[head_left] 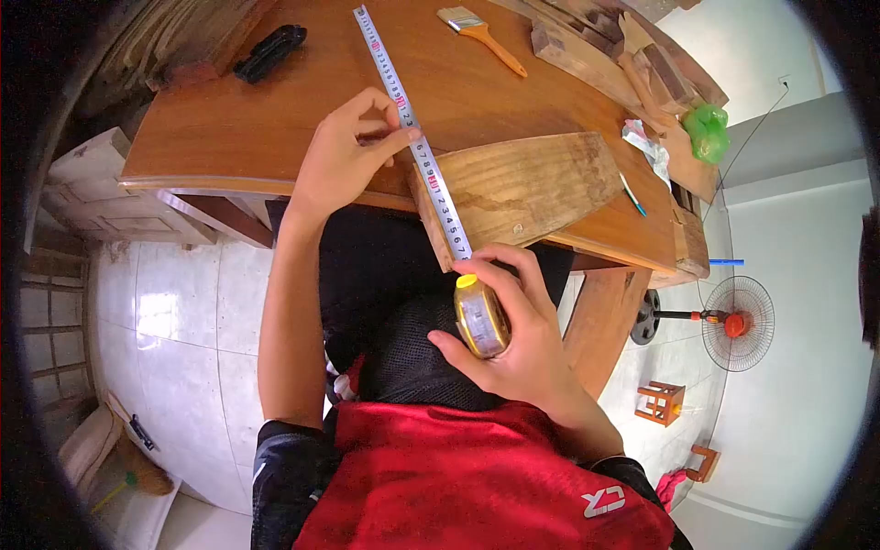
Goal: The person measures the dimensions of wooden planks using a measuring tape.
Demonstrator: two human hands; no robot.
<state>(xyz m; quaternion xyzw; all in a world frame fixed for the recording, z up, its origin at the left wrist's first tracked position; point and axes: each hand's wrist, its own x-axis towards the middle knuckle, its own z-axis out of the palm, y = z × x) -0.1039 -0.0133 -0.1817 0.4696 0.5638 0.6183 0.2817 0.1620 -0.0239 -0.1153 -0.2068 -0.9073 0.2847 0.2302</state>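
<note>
A tape measure with a yellow button sits in my right hand, its case gripped between fingers and thumb. The white blade runs out from the case, along the left end of a wooden board and on over the table. My left hand pinches the blade between thumb and fingers near the board's upper left corner. The board lies on the wooden table, its near left corner jutting past the table edge towards me.
A paintbrush and a black object lie further back on the table. Wood pieces, a green plastic bag and a pen are at the right. A fan and a small stool stand on the floor.
</note>
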